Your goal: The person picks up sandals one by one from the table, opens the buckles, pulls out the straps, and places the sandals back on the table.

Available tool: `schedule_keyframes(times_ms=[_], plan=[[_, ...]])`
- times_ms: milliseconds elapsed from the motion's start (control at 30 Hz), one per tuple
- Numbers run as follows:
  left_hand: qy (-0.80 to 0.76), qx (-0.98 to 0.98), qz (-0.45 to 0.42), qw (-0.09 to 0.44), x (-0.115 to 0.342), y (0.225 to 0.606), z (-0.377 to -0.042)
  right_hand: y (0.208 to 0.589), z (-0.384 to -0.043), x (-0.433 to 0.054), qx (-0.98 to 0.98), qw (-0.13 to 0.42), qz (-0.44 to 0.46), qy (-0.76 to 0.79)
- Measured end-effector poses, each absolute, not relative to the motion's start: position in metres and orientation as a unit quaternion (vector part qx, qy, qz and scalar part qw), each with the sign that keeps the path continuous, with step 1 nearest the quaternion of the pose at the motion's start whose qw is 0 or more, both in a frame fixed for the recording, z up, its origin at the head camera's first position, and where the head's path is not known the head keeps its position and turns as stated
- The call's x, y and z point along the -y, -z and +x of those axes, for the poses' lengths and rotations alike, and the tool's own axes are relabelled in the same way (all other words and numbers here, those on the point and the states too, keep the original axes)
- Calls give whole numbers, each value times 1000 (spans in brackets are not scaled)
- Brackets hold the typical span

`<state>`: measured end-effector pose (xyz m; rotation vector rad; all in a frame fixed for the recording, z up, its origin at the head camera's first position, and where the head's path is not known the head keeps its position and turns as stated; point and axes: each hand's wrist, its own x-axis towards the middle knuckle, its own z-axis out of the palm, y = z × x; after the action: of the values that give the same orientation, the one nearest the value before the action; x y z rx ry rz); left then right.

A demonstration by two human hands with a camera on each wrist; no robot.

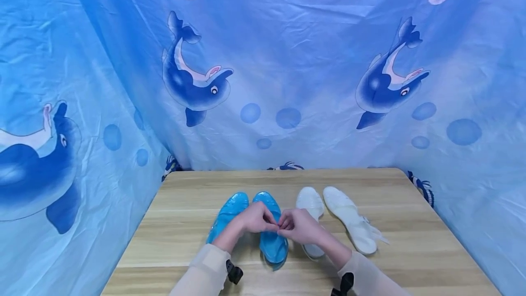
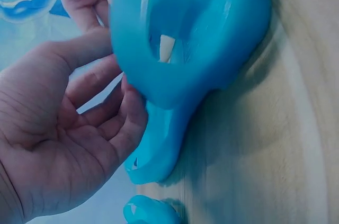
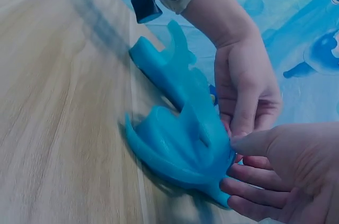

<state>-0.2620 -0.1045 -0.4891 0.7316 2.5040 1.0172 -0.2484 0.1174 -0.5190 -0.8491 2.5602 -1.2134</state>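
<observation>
A pair of shiny blue jelly sandals lies on the wooden table. Both hands meet at the ankle strap (image 2: 130,60) of the right-hand blue sandal (image 1: 273,246). My left hand (image 1: 255,217) pinches the strap's side between thumb and fingers. Opposite it, my right hand (image 1: 302,225) also pinches at the strap, thumb and fingertips close to the left ones. In the right wrist view the fingertips of the left hand (image 3: 246,91) and right hand (image 3: 291,171) nearly touch. The fastening itself is hidden behind the fingers. The other blue sandal (image 1: 232,209) lies just left, partly covered by the left forearm.
Right of the blue pair lie two white sandals, one (image 1: 308,199) partly behind the right hand and one (image 1: 349,220) slanting with its strap loose to the side. The wooden table (image 1: 172,223) backs onto a blue curtain (image 1: 263,58) printed with dolphins.
</observation>
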Motion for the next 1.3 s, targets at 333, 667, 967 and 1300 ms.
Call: schedule_keyframes(times_ms=[333,667,967,1300], plan=[[-312,-874,292,233,101,485,-277,520,-248,-117,-863,83,-281,411],[-255,-884,307,244,99,487,-269,520,-243,-116,-863,105,-266,417],[-307,-881,298,204,112,498,-261,518,-243,-116,-866,87,-289,400],[-334,-871,299,200,108,488,-272,515,-249,-117,-874,71,-295,378]])
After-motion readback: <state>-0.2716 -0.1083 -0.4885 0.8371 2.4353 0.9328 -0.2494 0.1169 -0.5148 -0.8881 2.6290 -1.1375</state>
